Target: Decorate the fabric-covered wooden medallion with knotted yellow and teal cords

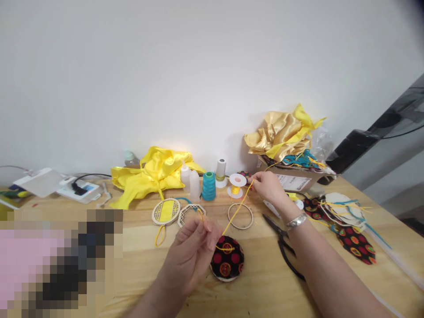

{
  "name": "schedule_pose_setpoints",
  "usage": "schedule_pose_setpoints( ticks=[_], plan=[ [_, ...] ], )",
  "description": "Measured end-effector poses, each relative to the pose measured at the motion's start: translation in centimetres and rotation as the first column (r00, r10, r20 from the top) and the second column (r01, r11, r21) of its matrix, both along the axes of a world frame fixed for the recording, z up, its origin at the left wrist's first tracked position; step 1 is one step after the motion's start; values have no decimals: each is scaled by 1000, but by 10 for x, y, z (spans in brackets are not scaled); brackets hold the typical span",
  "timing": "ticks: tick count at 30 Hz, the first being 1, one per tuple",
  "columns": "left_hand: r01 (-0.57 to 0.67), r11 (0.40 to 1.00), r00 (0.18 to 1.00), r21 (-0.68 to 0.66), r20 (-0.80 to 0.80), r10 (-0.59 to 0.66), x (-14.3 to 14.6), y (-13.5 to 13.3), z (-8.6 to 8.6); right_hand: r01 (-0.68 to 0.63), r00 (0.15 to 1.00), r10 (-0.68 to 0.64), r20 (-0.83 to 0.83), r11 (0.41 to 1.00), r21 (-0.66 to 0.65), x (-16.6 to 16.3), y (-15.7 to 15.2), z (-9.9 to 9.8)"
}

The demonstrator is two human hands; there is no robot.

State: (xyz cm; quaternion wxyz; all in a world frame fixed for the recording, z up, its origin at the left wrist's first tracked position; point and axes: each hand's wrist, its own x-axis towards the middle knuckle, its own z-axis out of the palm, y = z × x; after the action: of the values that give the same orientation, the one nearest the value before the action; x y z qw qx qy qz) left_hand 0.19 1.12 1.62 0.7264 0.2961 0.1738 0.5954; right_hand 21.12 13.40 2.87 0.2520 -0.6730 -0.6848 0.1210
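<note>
A yellow cord (239, 207) runs taut on a slant between my two hands. My left hand (195, 243) pinches its lower end, with a short loop showing above the fingers. My right hand (266, 187), with a silver bracelet at the wrist, is closed on the cord's upper part, and a tail sticks out past it. Below and right of my left hand lies a round black disc with red and orange patterned fabric (228, 260); a piece of yellow cord crosses its top. A thin wooden ring (240, 216) lies flat between the hands.
Black scissors (281, 240) lie beside my right forearm. Behind are a spool of yellow cord (236, 190), a teal thread cone (208, 186), white bottles (194, 185) and yellow satin (155, 172). A cardboard box (294, 181) holds fabric scraps. Wooden lattice pieces (155, 214) lie left.
</note>
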Motion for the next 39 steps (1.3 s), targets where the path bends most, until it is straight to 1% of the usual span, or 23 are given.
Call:
schedule_pose_setpoints(
  ticks=[4,7,9,12,14,17,19,21,24,26,27,28,30,33,36,37,39],
  plan=[
    [25,1000,1000,-13,1,-25,1,-1,-3,63,988,-53,-144,996,65,-2,15,-5],
    [21,1000,1000,-13,-14,-22,2,-1,-3,73,971,-45,-235,991,110,-9,25,-5],
    [24,1000,999,-19,-28,-24,2,-1,-3,38,958,-1,-288,992,123,-17,31,-5],
    [29,999,999,-26,-28,-30,2,-1,-4,-52,933,92,-348,991,122,-28,37,-1],
    [32,999,999,-27,-26,-33,2,0,-6,-116,919,150,-365,987,115,-34,39,4],
    [35,999,999,-18,-20,-36,2,0,-7,-222,906,243,-348,970,101,-41,38,13],
    [33,999,999,-12,-13,-33,3,0,-7,-310,893,317,-319,948,74,-44,35,18],
    [33,999,999,-12,-10,-34,3,0,-6,-411,871,399,-287,911,22,-45,29,21],
    [31,999,999,-13,-8,-31,3,-1,-4,-551,820,517,-245,829,-94,-43,16,23],
    [25,1000,1000,-12,-5,-25,3,-1,-3,-607,792,571,-218,775,-176,-37,6,23],
    [24,1000,1000,-13,-5,-24,3,-1,-2,-616,787,583,-201,758,-213,-33,1,24],
    [25,1000,1000,-15,-5,-25,3,-1,-2,-611,791,584,-180,753,-245,-27,-3,25],
    [27,999,1000,-17,-5,-28,3,-2,-1,-560,826,550,-121,778,-286,-13,-9,28],
    [32,999,999,-19,-10,-33,3,-3,-1,-399,910,414,-5,873,-279,6,-13,35],
    [46,999,999,-13,-13,-46,3,-4,-1,-184,975,202,96,968,-171,12,-9,44],
    [51,999,999,-7,-11,-51,3,-4,-2,-116,986,128,111,987,-115,11,-6,47],
    [58,998,998,4,-8,-58,4,-4,-2,-4,995,3,100,1000,7,2,1,52]
  ],
)
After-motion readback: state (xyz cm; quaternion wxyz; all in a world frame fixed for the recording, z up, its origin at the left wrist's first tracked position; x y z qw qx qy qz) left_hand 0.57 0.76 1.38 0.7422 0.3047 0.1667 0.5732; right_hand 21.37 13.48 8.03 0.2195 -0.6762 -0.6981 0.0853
